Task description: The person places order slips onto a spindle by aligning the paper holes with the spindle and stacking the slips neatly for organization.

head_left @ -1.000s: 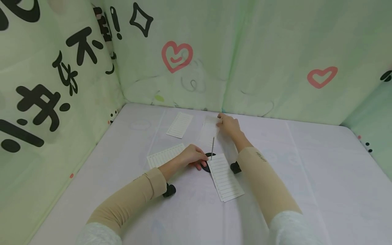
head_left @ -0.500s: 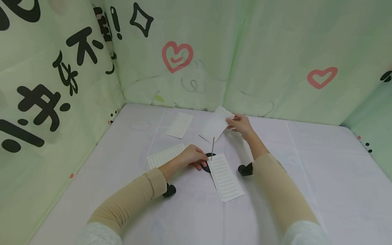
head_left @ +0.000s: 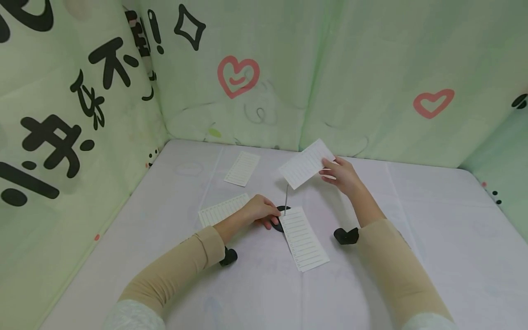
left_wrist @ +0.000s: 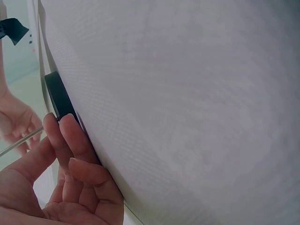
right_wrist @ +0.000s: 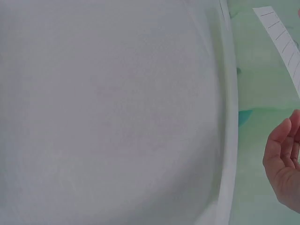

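Observation:
My right hand [head_left: 344, 176] pinches a ruled white paper slip [head_left: 307, 163] by its right end, holding it tilted above the table just behind a bill spike. That bill spike [head_left: 286, 199] has an upright metal pin and a round black base [left_wrist: 61, 96]. Fingers of my left hand [head_left: 261, 211] hold the base's left side, close by the foot of the pin. Ruled slips [head_left: 304, 243] lie over the base, with the pin at their top corner, and stretch toward the front right. In the right wrist view, the right hand [right_wrist: 283, 159] and slip [right_wrist: 280, 37] show only at the edge.
One ruled slip [head_left: 242, 168] lies at the back left of the white table [head_left: 412, 238]. Another slip [head_left: 222, 209] is partly behind the left hand. A green printed curtain [head_left: 371, 68] stands along the back edge. Black wrist devices [head_left: 346, 236] hang by both sleeves.
My right hand has lifted the slip from the back of the table and brought it up and rightward, turning it over the pin's tip. The left hand has stayed at the base.

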`<state>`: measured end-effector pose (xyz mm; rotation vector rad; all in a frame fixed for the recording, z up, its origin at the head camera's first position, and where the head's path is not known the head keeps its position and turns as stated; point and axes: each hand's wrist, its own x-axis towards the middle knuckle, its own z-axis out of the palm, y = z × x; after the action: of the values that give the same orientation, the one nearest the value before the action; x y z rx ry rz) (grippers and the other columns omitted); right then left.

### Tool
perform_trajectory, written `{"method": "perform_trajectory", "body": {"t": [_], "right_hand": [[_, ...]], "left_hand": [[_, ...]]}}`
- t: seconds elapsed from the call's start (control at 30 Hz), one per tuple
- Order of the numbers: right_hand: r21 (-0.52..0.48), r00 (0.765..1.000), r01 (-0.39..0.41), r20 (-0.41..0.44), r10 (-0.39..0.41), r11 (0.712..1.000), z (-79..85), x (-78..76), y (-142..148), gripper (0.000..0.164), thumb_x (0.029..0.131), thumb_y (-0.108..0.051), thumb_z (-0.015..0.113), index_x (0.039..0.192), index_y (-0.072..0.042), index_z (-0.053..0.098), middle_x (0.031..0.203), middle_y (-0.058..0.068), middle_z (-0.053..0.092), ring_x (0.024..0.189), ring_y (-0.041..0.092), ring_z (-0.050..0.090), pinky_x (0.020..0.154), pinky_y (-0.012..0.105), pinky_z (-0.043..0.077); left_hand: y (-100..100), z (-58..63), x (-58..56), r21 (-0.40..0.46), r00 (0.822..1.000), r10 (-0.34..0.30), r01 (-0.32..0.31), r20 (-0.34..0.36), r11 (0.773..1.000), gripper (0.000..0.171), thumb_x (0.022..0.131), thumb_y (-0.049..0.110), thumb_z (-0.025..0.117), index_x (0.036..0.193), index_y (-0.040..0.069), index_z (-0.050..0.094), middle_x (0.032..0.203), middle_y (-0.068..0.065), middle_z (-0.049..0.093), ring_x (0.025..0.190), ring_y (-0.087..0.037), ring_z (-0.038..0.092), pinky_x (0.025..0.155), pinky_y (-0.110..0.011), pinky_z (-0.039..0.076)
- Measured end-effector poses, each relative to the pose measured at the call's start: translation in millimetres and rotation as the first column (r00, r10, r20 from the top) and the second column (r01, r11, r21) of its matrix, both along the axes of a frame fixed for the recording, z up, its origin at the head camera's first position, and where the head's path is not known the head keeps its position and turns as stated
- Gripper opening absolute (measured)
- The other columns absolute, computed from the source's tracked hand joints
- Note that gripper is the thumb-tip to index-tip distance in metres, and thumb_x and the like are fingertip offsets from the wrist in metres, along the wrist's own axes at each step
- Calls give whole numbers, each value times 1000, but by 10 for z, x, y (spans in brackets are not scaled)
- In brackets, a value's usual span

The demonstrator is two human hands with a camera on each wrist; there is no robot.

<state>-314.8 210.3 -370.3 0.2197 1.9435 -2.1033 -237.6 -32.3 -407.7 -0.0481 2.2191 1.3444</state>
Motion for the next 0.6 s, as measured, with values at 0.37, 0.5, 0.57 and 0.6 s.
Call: {"method": "perform_trajectory", "body": {"t": [0.37,0.5,0.57,0.6], "right_hand": [[-61,999,-19,29,21,998,79,204,217,19,91,-17,56,104,-12,44,82,-4,57,74,12,58,70,22,50],[-40,999,-42,21,42,998,146,265,277,20,90,-18,57,105,-11,45,80,-4,58,74,11,58,68,21,50],[-18,998,-60,10,60,998,191,304,301,21,90,-18,57,106,-11,45,80,-4,58,74,11,57,68,21,50],[1,997,-71,2,71,997,216,326,313,21,90,-19,57,106,-11,46,80,-5,59,74,11,57,69,20,50]], "left_hand": [[9,3,-7,-5,1000,13,-13,15,1000,13,84,15,64,90,3,66,62,-1,64,45,-11,56,44,-20,36],[-9,-8,-18,-2,1000,0,0,18,1000,15,84,17,64,92,4,65,65,-2,65,47,-11,57,46,-20,37],[-22,-3,-21,7,1000,-12,12,24,1000,16,84,18,64,93,5,65,67,-2,65,48,-12,57,47,-21,38],[-31,4,-25,13,999,-19,18,32,1000,16,84,18,64,94,5,65,68,-3,65,49,-12,58,47,-21,38]]}}
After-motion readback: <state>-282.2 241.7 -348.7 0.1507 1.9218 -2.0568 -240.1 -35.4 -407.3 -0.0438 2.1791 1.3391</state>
